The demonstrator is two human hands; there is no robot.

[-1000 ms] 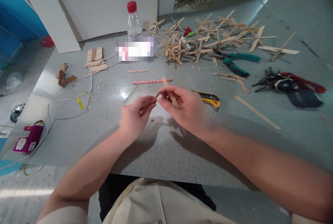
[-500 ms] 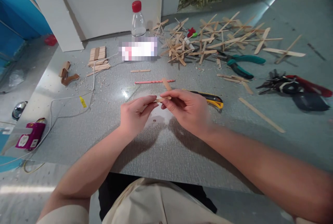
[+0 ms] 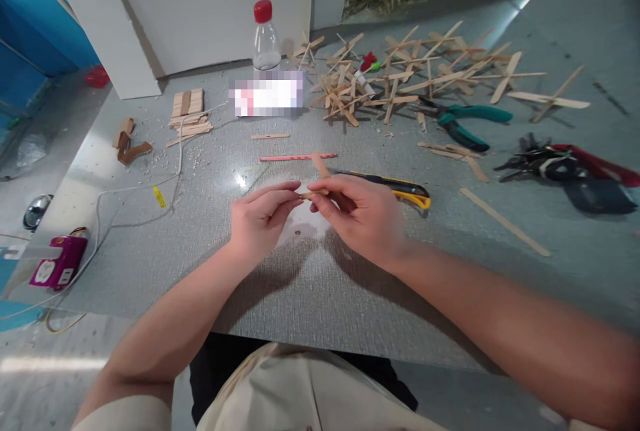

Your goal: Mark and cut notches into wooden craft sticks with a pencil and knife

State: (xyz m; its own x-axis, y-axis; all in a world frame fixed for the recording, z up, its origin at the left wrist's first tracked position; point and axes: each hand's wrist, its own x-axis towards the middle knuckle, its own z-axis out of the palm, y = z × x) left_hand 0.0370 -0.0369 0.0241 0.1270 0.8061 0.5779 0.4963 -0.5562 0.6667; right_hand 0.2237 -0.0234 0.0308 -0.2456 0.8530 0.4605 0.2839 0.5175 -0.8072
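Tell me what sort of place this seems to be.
Probably a small workshop or craft corner: the gray table holds crossed wooden sticks, pliers and a yellow-and-black knife.

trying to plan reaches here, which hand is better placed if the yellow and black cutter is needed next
Probably the right hand: the cutter lies just beyond it, while the left hand is farther away. Both pinch a small wooden stick, so the right may need freeing first.
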